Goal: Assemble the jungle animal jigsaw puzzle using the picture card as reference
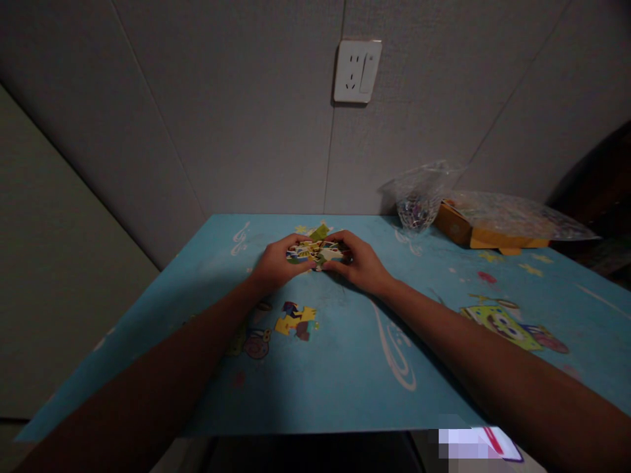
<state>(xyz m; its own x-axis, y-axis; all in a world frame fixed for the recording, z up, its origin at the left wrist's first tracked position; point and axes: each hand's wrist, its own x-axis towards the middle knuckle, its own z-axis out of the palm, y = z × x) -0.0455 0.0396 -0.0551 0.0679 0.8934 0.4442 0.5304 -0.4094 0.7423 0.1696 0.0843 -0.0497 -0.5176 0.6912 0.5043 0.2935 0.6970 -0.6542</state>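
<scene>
A heap of colourful jigsaw puzzle pieces (pixel 318 251) lies toward the far side of the blue table, gathered between both hands. My left hand (pixel 279 263) curls round the heap's left side, thumb in front and fingers behind. From the right, my right hand (pixel 359 261) cups the same pieces in a like way, its thumb close to the left one. Nearer to me, a few joined puzzle pieces (pixel 296 321) in yellow, brown and blue lie flat beside my left forearm.
The blue table (pixel 340 381) carries printed cartoon figures. At the back right stand a clear plastic bag (pixel 419 203) with small things inside and an orange box (pixel 493 235) under clear plastic. A wall socket (pixel 357 71) sits above. A pale blurred item (pixel 480 443) shows below the front edge.
</scene>
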